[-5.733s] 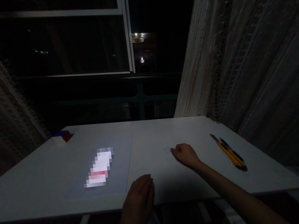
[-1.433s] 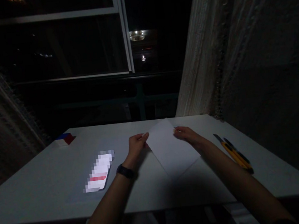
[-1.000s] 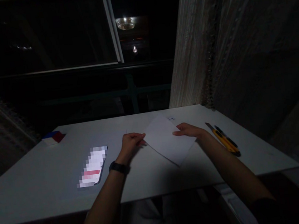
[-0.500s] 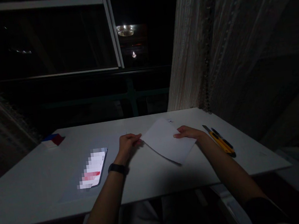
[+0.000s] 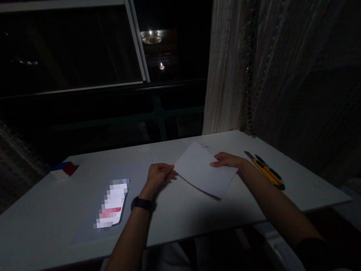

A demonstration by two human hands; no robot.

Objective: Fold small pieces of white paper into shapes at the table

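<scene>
The left hand [image 5: 157, 177], now shifted slightly inward, pinches the thin white four-sided paper sheet [image 5: 195, 168] — the right hand [image 5: 228, 160] clasps it opposite — so both apparently steady it.

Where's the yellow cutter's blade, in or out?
Out: the grey blade shows beyond the far end of the yellow cutter, on the table.

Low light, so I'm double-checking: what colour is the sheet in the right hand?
White, looking greyish in the dimness; the sheet shows in the head view.
</scene>
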